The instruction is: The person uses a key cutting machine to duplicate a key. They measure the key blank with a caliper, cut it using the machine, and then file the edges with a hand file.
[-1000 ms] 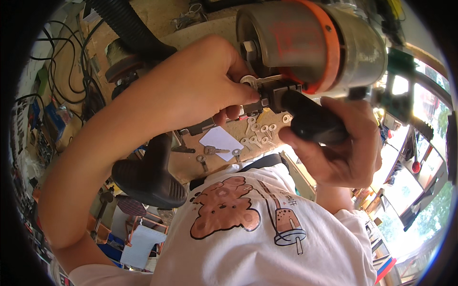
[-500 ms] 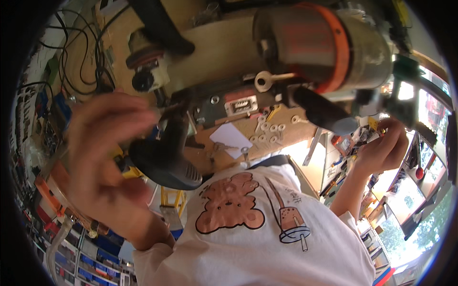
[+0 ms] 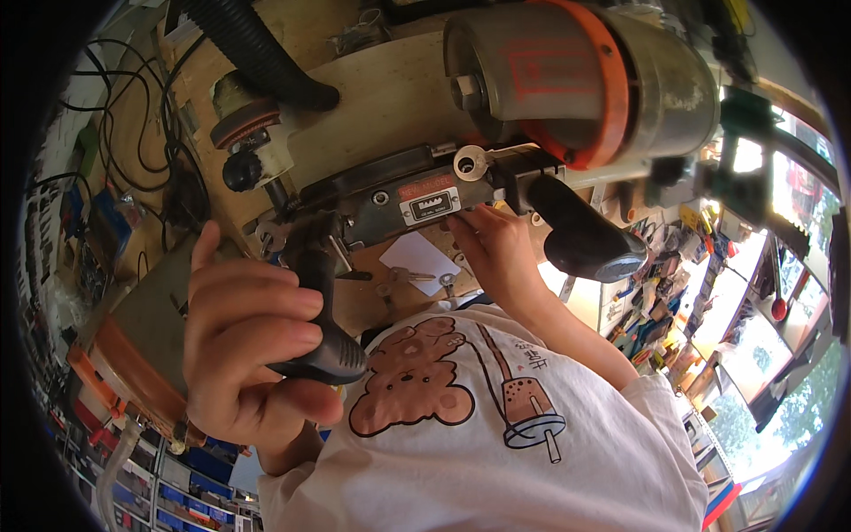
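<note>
A key cutting machine [image 3: 390,102] fills the top of the view. Its carriage [image 3: 377,229] carries a key blank [image 3: 470,165] with a round holed head. Beside the black left handle [image 3: 332,355], my left hand [image 3: 253,341] is loosely curled, index finger raised and thumb apart from the rest; it appears to hold nothing. My right hand [image 3: 496,248] reaches under the carriage, down at the bench top, between the machine and my shirt. Its fingers are bent together and their tips are partly hidden, so what they hold cannot be seen.
Another black handle [image 3: 589,239] juts out on the right, below the large round motor housing [image 3: 550,80] with its orange band. White paper [image 3: 412,257] and loose keys [image 3: 409,275] lie on the bench. Black cables [image 3: 146,124] tangle at the left; tools [image 3: 656,301] crowd the right.
My right hand has come from the far right to the bench under the carriage, where several keys lay. My left hand has dropped and moved right, closer to the left handle.
</note>
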A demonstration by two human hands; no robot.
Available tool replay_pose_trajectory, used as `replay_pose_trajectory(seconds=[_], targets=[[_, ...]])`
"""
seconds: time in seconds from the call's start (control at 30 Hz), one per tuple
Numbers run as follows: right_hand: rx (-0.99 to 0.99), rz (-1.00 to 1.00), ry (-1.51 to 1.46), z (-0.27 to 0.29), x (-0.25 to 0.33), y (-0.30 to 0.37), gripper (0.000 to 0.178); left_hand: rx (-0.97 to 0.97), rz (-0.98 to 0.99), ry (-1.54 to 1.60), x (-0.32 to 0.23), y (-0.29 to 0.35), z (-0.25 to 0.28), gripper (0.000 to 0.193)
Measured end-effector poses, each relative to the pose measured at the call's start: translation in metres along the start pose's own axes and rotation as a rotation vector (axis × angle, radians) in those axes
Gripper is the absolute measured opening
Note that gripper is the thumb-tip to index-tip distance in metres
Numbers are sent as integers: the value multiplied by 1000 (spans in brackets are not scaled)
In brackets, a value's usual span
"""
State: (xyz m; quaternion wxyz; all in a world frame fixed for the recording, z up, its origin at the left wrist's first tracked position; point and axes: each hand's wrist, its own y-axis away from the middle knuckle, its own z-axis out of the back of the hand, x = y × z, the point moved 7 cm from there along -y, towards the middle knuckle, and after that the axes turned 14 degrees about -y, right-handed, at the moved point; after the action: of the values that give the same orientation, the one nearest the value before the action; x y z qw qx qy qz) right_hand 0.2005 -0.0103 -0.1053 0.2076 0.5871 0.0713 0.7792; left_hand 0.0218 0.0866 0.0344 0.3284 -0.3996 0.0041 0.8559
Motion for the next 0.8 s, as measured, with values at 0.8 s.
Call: replay_pose_trajectory(seconds=[0.8], targets=[[-974,469,148,221,48,43,25,-391,2,-122,13,5,9,81]])
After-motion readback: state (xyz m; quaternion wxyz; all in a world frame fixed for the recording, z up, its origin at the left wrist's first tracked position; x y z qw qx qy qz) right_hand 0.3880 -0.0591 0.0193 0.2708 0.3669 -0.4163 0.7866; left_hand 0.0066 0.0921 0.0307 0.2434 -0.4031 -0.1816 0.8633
